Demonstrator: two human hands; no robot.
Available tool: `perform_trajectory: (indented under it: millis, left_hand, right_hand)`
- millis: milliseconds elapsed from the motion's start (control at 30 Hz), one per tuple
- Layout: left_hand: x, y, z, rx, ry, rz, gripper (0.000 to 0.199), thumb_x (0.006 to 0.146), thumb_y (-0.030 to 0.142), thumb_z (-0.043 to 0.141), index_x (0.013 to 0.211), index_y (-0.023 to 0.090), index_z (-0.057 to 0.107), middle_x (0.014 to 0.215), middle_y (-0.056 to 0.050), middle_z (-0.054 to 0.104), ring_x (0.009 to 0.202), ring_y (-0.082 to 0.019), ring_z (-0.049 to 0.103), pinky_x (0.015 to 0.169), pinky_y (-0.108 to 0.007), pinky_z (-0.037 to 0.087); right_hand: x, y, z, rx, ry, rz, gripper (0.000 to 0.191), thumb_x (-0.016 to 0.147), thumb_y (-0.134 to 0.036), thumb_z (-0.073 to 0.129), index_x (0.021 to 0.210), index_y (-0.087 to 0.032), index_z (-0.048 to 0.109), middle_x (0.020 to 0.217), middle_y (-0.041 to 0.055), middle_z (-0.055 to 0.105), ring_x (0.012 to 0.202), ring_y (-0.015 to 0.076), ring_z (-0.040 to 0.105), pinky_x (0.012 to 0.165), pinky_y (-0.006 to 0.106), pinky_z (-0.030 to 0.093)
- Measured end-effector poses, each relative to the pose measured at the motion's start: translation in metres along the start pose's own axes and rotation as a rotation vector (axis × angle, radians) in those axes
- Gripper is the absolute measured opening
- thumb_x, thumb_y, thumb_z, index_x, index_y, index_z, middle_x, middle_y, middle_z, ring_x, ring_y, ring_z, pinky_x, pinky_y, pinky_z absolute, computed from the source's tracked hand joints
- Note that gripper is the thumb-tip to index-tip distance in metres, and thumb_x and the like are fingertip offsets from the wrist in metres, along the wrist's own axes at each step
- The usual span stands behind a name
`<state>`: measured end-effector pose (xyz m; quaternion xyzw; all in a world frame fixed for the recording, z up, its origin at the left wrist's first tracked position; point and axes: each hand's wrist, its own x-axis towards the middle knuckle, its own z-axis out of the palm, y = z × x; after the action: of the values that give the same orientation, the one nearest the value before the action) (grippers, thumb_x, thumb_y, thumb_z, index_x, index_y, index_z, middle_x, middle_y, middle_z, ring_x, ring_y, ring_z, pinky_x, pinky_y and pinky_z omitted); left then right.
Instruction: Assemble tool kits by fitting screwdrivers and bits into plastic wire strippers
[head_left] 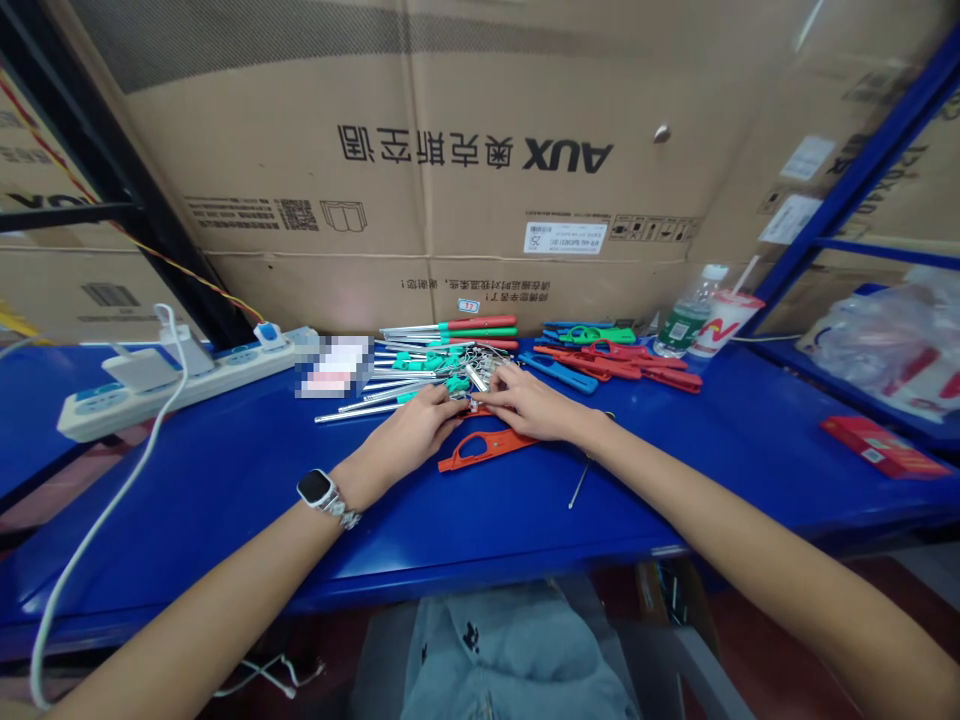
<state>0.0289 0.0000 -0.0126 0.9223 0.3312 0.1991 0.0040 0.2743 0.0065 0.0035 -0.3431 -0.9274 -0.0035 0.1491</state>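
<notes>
My left hand (420,430) and my right hand (536,402) meet at the middle of the blue table, fingers closed. Between the fingertips is an orange plastic handle piece (474,411), mostly hidden, with a tiny whitish part on it. A larger orange handle shell (480,450) with an oval opening lies just in front, its right end under my right hand. Just beyond the fingers is a pile of small metal parts (478,375). Long metal rods with green grips (397,392) spread to the left of it. A thin screwdriver (577,485) lies below my right wrist.
Blue handle pieces (566,372), red ones (637,368) and green ones (596,335) lie behind my right hand. Farther right are a water bottle (684,318), a paper cup (726,322) and a red box (881,447). A power strip (187,385) stands left; a large carton (420,200) backs the table.
</notes>
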Motion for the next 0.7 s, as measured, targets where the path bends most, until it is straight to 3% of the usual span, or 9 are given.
perform_trajectory:
  millis: [267,500,700]
  left_hand:
    - [-0.002,0.004,-0.005,0.009,-0.012,0.005,0.036,0.108,0.027,0.042,0.120,0.016,0.074,0.095,-0.010,0.062,0.088,-0.022,0.060,0.079,-0.036,0.056]
    - [0.001,0.000,-0.005,-0.019,0.003,0.031,0.028,0.104,0.021,0.050,0.123,0.015,0.070,0.100,-0.011,0.063,0.096,-0.023,0.061,0.087,-0.038,0.056]
    - [0.002,-0.006,0.000,0.071,0.027,0.122,0.038,0.107,0.025,0.042,0.138,0.018,0.063,0.094,-0.009,0.059,0.088,-0.024,0.056,0.080,-0.039,0.055]
  right_hand:
    - [-0.010,-0.012,0.000,-0.068,-0.073,0.137,0.052,0.108,-0.053,0.033,0.150,-0.030,0.054,0.141,0.0153,0.052,0.132,0.0339,0.042,0.105,0.057,0.040]
    - [-0.012,-0.013,-0.002,-0.084,-0.130,0.170,0.054,0.109,-0.052,0.024,0.157,-0.034,0.044,0.150,0.0101,0.052,0.139,0.0347,0.037,0.110,0.060,0.036]
    - [-0.014,-0.013,-0.001,-0.003,-0.160,0.219,0.056,0.109,-0.055,0.020,0.158,-0.036,0.041,0.157,0.0065,0.048,0.144,0.0336,0.034,0.114,0.060,0.033]
